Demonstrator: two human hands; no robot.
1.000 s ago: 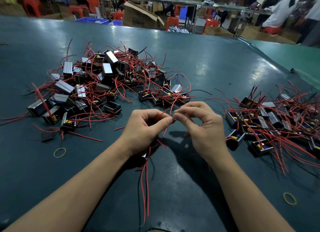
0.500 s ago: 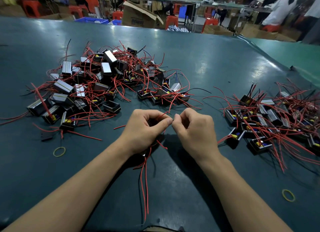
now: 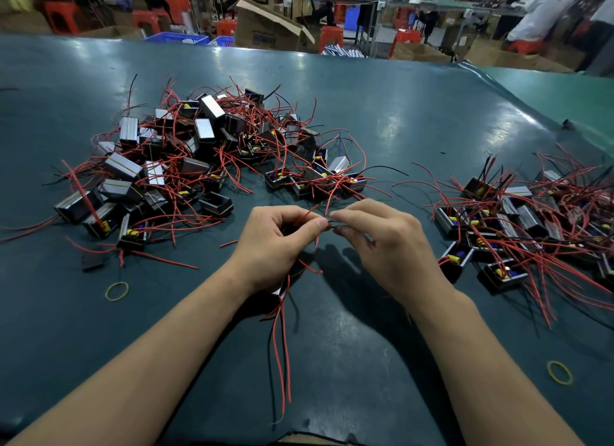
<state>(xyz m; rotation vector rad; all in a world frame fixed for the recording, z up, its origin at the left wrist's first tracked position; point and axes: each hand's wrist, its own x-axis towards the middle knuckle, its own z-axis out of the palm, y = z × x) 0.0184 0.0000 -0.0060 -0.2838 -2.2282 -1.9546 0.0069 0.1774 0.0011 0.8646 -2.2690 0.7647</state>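
Pinching wire ends [image 3: 328,225] in curled fingers of left hand [image 3: 272,246] and right hand [image 3: 385,249], we seem mid-twist; next, probably, onto the three o'clock pile [image 3: 518,219].

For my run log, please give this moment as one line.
left hand: grips red wires | right hand: pinches wire tip next to left hand | left pile, right pile: untouched on table
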